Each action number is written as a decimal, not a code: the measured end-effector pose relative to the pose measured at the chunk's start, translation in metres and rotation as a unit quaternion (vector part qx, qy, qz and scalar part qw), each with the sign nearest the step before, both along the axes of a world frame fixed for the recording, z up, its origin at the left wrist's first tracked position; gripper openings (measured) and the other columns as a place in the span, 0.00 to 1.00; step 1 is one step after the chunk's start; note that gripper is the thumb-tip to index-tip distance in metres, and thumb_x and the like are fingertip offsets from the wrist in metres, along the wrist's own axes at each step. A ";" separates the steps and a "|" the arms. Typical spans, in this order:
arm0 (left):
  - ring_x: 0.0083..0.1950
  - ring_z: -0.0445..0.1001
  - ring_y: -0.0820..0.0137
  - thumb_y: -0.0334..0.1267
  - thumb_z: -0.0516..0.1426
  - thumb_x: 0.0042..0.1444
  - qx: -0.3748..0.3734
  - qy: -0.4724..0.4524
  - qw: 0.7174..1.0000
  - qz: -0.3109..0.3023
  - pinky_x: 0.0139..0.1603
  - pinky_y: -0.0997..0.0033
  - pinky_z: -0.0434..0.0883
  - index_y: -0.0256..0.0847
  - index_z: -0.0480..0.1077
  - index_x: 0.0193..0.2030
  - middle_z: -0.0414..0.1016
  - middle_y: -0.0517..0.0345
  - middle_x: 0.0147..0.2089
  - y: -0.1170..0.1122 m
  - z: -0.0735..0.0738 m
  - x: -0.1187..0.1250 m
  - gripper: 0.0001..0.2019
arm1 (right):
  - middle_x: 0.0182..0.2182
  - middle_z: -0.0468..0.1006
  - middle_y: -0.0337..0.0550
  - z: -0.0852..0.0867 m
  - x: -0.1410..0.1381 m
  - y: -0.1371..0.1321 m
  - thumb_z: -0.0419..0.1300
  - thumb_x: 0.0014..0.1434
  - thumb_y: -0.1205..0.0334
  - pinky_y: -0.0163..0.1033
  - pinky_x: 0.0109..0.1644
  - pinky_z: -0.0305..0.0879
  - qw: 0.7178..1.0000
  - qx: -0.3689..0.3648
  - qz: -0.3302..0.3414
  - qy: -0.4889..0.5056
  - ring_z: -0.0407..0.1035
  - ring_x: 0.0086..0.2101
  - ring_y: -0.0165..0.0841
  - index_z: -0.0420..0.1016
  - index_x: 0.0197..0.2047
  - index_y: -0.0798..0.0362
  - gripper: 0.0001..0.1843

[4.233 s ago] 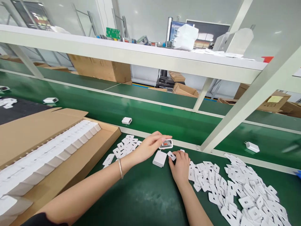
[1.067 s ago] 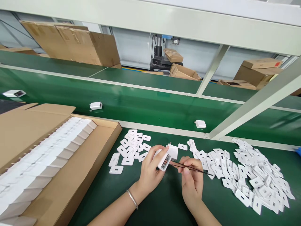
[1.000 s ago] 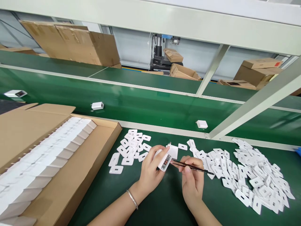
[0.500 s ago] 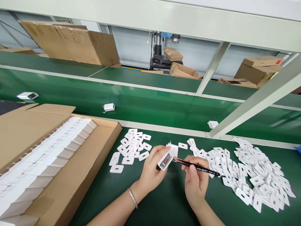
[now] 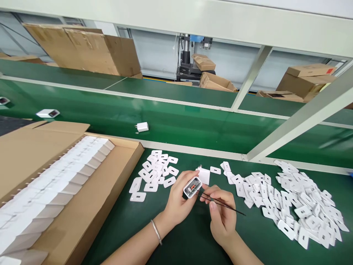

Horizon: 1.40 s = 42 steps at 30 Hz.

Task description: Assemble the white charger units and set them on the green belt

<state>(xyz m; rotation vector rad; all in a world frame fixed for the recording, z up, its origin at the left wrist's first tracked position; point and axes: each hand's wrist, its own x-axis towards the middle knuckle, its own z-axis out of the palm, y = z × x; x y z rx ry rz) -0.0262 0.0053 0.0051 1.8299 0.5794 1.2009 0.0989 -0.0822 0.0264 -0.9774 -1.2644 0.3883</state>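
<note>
My left hand [image 5: 179,200] is wrapped round a white charger housing [image 5: 187,192], its open end facing up toward me. Inside the housing, a circuit board and an orange-red part [image 5: 193,187] show. In my right hand [image 5: 222,209] is a pair of black tweezers [image 5: 224,205], pinched between thumb and fingers. The tweezer tips are at the housing's lower right rim; whether they touch a part inside, I cannot tell. Just behind the housing lies another white charger [image 5: 204,176] with its plug prongs pointing away.
Left of my hands lie loose white faceplates [image 5: 150,187]; a larger faceplate pile [image 5: 311,209] spreads at right. A cardboard box [image 5: 110,184] with white dividers fills the left side. Chargers, including one white charger [image 5: 142,127], sit on the green belt behind the bench edge. A metal post [image 5: 298,117] rises at right.
My right hand has shifted slightly left and turned the tweezers, bringing their tips to the housing opening. The housing is tilted more toward me. Chargers on the belt have moved right.
</note>
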 end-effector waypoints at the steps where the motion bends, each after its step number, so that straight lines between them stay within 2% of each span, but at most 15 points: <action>1: 0.54 0.77 0.61 0.25 0.56 0.63 0.000 0.000 1.000 0.001 0.52 0.61 0.78 0.49 0.70 0.64 0.75 0.50 0.55 0.000 0.000 0.000 0.25 | 0.36 0.76 0.41 0.000 0.000 0.000 0.52 0.74 0.64 0.55 0.52 0.77 1.000 -0.001 0.000 0.001 0.76 0.36 0.35 0.70 0.52 0.45 0.08; 4: 0.55 0.77 0.61 0.25 0.56 0.62 -0.001 -0.001 1.000 0.003 0.53 0.61 0.77 0.50 0.70 0.64 0.75 0.50 0.55 0.000 0.000 0.000 0.25 | 0.38 0.76 0.43 -0.001 0.000 0.000 0.52 0.74 0.65 0.52 0.51 0.77 1.000 -0.005 0.004 0.009 0.75 0.37 0.35 0.70 0.52 0.45 0.09; 9: 0.55 0.77 0.61 0.25 0.56 0.63 -0.003 -0.001 1.000 0.001 0.52 0.61 0.77 0.49 0.70 0.64 0.74 0.50 0.56 0.000 -0.001 0.000 0.25 | 0.38 0.76 0.41 -0.002 0.000 -0.001 0.52 0.75 0.65 0.53 0.56 0.75 1.000 -0.007 0.023 0.021 0.75 0.37 0.34 0.71 0.53 0.45 0.09; 13: 0.56 0.77 0.61 0.25 0.56 0.64 -0.004 0.004 1.000 -0.003 0.52 0.62 0.77 0.49 0.69 0.64 0.74 0.50 0.56 -0.001 -0.001 0.000 0.24 | 0.40 0.76 0.43 -0.003 -0.001 -0.001 0.52 0.75 0.65 0.50 0.52 0.76 0.999 -0.008 0.020 0.038 0.75 0.37 0.33 0.71 0.53 0.45 0.09; 24: 0.56 0.77 0.61 0.25 0.56 0.64 0.004 0.004 1.000 0.001 0.53 0.62 0.77 0.49 0.69 0.64 0.74 0.49 0.56 0.000 -0.001 0.000 0.24 | 0.39 0.76 0.41 -0.003 -0.002 -0.001 0.53 0.75 0.65 0.51 0.53 0.75 0.999 -0.007 0.025 0.038 0.74 0.36 0.33 0.71 0.53 0.45 0.09; 26: 0.57 0.77 0.61 0.25 0.56 0.64 0.013 0.006 1.000 0.004 0.53 0.62 0.77 0.49 0.69 0.64 0.73 0.49 0.57 0.000 -0.001 0.000 0.25 | 0.38 0.75 0.41 -0.001 -0.001 -0.001 0.52 0.75 0.64 0.48 0.48 0.76 0.999 -0.001 0.021 0.046 0.73 0.35 0.32 0.71 0.53 0.45 0.09; 28: 0.57 0.76 0.61 0.24 0.55 0.64 0.027 0.011 1.000 0.008 0.54 0.62 0.77 0.49 0.69 0.64 0.72 0.49 0.57 0.000 0.000 0.000 0.25 | 0.37 0.75 0.40 0.001 -0.001 0.000 0.52 0.75 0.64 0.44 0.44 0.76 0.998 0.008 0.003 0.061 0.72 0.35 0.32 0.71 0.53 0.45 0.09; 31: 0.57 0.76 0.61 0.23 0.54 0.63 0.073 0.026 0.997 0.015 0.53 0.61 0.78 0.49 0.68 0.66 0.71 0.48 0.56 0.000 0.000 0.000 0.27 | 0.33 0.73 0.37 0.003 0.001 0.001 0.52 0.75 0.64 0.44 0.45 0.76 0.997 0.002 -0.031 0.076 0.71 0.34 0.32 0.71 0.51 0.44 0.08; 36: 0.56 0.76 0.60 0.22 0.54 0.62 0.166 0.081 0.982 0.043 0.51 0.60 0.77 0.49 0.66 0.68 0.71 0.46 0.58 0.002 -0.002 0.001 0.29 | 0.37 0.76 0.39 0.002 0.004 0.003 0.55 0.74 0.62 0.38 0.40 0.74 0.992 -0.087 -0.075 0.053 0.72 0.33 0.30 0.73 0.48 0.46 0.06; 39: 0.58 0.76 0.59 0.22 0.53 0.61 0.145 0.088 0.983 0.066 0.54 0.58 0.77 0.48 0.66 0.66 0.72 0.46 0.58 0.003 -0.003 0.001 0.28 | 0.35 0.73 0.36 0.004 0.015 0.007 0.55 0.74 0.60 0.40 0.40 0.74 0.986 -0.072 -0.109 0.100 0.71 0.31 0.30 0.73 0.45 0.46 0.05; 42: 0.57 0.77 0.59 0.23 0.55 0.60 0.042 0.063 0.993 0.094 0.53 0.59 0.77 0.45 0.64 0.62 0.74 0.47 0.57 0.004 -0.002 -0.001 0.25 | 0.35 0.72 0.36 0.007 0.042 0.013 0.56 0.73 0.58 0.43 0.42 0.73 0.977 -0.087 -0.169 0.100 0.71 0.32 0.32 0.73 0.46 0.45 0.05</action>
